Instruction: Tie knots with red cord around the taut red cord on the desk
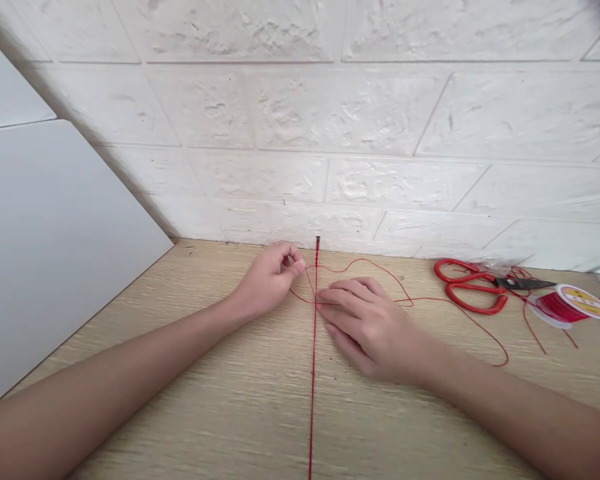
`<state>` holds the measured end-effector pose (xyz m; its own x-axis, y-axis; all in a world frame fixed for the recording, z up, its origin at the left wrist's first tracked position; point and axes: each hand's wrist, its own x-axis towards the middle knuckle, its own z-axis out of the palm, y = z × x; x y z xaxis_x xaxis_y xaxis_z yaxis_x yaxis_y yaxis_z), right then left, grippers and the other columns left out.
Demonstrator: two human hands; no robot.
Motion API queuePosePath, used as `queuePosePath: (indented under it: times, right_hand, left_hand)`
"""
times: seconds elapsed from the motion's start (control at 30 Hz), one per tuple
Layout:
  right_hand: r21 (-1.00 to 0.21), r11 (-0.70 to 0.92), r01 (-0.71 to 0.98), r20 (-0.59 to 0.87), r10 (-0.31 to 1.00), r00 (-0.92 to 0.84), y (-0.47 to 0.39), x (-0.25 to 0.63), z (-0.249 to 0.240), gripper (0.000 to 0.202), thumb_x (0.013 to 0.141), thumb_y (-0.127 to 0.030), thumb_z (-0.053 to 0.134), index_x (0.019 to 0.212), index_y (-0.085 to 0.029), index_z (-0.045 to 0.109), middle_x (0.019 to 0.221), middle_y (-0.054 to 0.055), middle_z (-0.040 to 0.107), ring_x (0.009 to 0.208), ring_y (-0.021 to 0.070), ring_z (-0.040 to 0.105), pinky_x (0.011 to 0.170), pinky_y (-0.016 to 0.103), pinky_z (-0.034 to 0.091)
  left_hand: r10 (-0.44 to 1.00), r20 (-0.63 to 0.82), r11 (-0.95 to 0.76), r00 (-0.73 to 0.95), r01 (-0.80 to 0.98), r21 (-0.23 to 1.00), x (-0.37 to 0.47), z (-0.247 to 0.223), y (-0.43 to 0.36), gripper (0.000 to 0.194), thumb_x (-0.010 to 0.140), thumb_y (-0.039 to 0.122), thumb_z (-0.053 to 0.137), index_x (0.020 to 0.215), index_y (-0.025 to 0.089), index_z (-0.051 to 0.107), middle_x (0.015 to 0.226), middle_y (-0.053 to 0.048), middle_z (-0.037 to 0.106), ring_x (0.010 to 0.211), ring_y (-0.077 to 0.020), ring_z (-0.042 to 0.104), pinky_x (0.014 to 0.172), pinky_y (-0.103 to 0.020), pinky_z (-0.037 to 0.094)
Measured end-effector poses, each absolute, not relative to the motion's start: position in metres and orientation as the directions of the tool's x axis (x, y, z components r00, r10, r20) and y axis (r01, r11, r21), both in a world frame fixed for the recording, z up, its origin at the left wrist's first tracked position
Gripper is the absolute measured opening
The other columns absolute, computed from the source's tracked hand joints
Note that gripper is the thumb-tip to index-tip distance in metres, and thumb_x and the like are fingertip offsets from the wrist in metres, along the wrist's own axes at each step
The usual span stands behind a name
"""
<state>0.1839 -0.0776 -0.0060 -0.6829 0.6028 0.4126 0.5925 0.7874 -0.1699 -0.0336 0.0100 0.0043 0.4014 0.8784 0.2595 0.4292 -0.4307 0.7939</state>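
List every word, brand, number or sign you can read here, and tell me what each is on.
None can be read.
Label on the spool: reddish marks on yellow, too small and blurred to read.
Scissors and wall: no writing that I can see.

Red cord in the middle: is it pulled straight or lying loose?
Straight: below its twisted top, the cord runs in one line to the picture's bottom edge.

The left hand (271, 279), right hand (377, 328) and tapering forearms (145, 373) are bare.
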Motion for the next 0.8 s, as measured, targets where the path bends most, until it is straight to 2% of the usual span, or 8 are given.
queuePosePath:
  times: [0.1,0.2,0.3,0.37,0.47,0.57,0.67,0.8]
  right_hand:
    - [-0.169,0.791,0.588,0.417,0.598,-0.685,-0.078,0.184,-0.006,0.026,0.096,-0.019,0.051,0.115,-0.012,0.066,0.123,0.014,0.064,0.117,0.0281,0.054,0.101,0.048,0.042]
    - [-0.172,0.791,0.587,0.419,0.598,-0.683,-0.078,0.183,-0.005,0.025,0.096,-0.019,0.050,0.115,-0.013,0.066,0.123,0.014,0.065,0.117,0.0278,0.055,0.101,0.049,0.042]
    - [-0.179,0.790,0.586,0.420,0.601,-0.681,-0.078,0.183,-0.004,0.026,0.096,-0.019,0.050,0.116,-0.013,0.066,0.123,0.014,0.065,0.117,0.0276,0.056,0.101,0.049,0.042]
    - [-0.181,0.792,0.583,0.424,0.598,-0.680,-0.078,0.184,-0.004,0.027,0.096,-0.019,0.051,0.118,-0.014,0.066,0.123,0.014,0.066,0.116,0.0278,0.056,0.100,0.050,0.042]
    - [-0.185,0.794,0.578,0.436,0.594,-0.676,-0.077,0.184,-0.005,0.028,0.096,-0.018,0.051,0.120,-0.015,0.065,0.123,0.014,0.066,0.116,0.0280,0.057,0.099,0.051,0.043]
    - [-0.190,0.796,0.575,0.436,0.593,-0.677,-0.077,0.185,-0.006,0.029,0.096,-0.017,0.050,0.120,-0.015,0.065,0.123,0.014,0.066,0.115,0.0280,0.057,0.099,0.052,0.042]
    - [-0.185,0.796,0.577,0.428,0.593,-0.682,-0.077,0.185,-0.006,0.029,0.096,-0.018,0.050,0.121,-0.014,0.065,0.124,0.014,0.066,0.115,0.0279,0.056,0.099,0.052,0.042]
    - [-0.166,0.804,0.571,0.428,0.581,-0.692,-0.076,0.186,-0.007,0.031,0.097,-0.018,0.050,0.124,-0.012,0.064,0.124,0.015,0.066,0.116,0.0287,0.056,0.099,0.052,0.042]
  left_hand:
    - [0.931,0.238,-0.288,0.277,0.157,0.945,-0.033,0.003,0.013,0.018,0.091,0.035,0.058,0.083,0.020,0.051,0.084,-0.003,0.067,0.079,-0.0166,0.058,0.072,-0.031,0.041]
    - [0.966,0.168,-0.148,0.196,-0.112,0.983,-0.030,0.004,0.012,0.020,0.092,0.035,0.057,0.085,0.021,0.046,0.077,-0.001,0.067,0.078,-0.0160,0.063,0.074,-0.030,0.045]
    - [0.973,0.061,-0.007,0.221,-0.235,0.972,-0.027,0.007,0.010,0.020,0.093,0.033,0.056,0.085,0.022,0.041,0.060,0.006,0.055,0.065,-0.0141,0.062,0.072,-0.031,0.050]
    - [0.969,0.036,0.021,0.243,-0.225,0.974,-0.027,0.010,0.010,0.020,0.092,0.032,0.057,0.086,0.023,0.040,0.054,0.010,0.040,0.052,-0.0109,0.052,0.064,-0.028,0.050]
    - [0.966,0.091,-0.071,0.243,-0.090,0.993,-0.030,0.013,0.013,0.019,0.093,0.036,0.056,0.091,0.025,0.040,0.053,0.012,0.028,0.043,-0.0082,0.032,0.050,-0.023,0.040]
    - [0.932,0.223,-0.290,0.286,0.219,0.932,-0.036,0.015,0.015,0.014,0.097,0.037,0.049,0.096,0.025,0.042,0.057,0.010,0.033,0.046,-0.0090,0.030,0.047,-0.023,0.029]
    - [0.867,0.348,-0.493,0.356,0.520,0.697,-0.041,0.017,0.016,0.010,0.100,0.032,0.044,0.097,0.023,0.043,0.064,0.006,0.041,0.054,-0.0111,0.037,0.054,-0.027,0.031]
    - [0.848,0.422,-0.500,0.322,0.751,0.432,-0.048,0.015,0.023,0.010,0.100,0.027,0.039,0.103,0.020,0.046,0.075,0.001,0.054,0.064,-0.0159,0.048,0.063,-0.032,0.036]
